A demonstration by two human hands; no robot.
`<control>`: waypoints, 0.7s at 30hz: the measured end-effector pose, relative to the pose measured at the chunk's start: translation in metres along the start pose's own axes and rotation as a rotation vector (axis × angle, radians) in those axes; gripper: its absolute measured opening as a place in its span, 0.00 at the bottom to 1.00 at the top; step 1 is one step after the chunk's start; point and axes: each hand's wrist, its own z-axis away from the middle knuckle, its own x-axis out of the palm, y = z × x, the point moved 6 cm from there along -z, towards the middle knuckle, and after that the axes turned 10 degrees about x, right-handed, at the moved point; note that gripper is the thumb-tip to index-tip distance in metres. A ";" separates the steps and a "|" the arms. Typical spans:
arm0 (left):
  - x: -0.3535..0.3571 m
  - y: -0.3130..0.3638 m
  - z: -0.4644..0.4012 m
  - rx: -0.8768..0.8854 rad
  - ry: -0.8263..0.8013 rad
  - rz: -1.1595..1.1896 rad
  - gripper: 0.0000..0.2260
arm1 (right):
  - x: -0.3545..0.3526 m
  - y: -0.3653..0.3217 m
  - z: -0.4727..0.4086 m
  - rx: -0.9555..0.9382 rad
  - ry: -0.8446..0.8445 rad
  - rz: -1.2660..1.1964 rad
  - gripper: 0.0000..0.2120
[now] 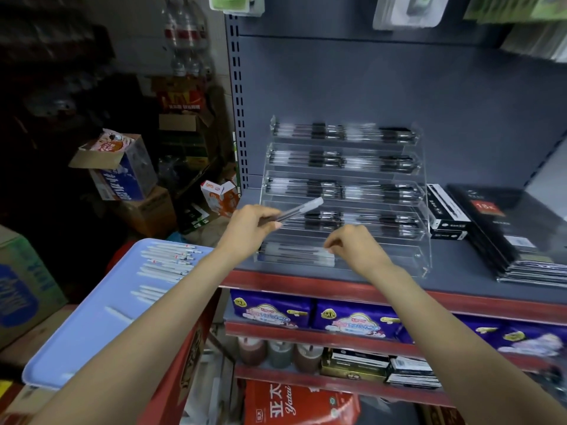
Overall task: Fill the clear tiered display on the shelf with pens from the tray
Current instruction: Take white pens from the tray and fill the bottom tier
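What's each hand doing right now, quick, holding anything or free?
Left hand: grips a pen above the clear display.
Right hand: pinches the end of a white pen in the bottom tier.

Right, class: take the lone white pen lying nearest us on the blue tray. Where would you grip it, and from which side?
Pinch the lone white pen across the middle of its barrel, coming down from above. It lies flat on the blue tray, apart from the other pens, so both long sides look free for fingertips. The tray's raised rim would likely hinder a low sideways approach.
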 end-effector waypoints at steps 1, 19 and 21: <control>0.001 -0.001 0.000 0.003 -0.023 -0.017 0.12 | -0.003 0.001 0.001 0.006 0.007 -0.024 0.08; 0.002 0.003 0.002 0.028 -0.009 0.024 0.10 | -0.030 0.021 0.019 0.080 0.137 -0.763 0.06; -0.003 0.000 0.002 0.021 0.019 0.027 0.08 | -0.026 0.028 0.018 0.114 0.166 -0.661 0.06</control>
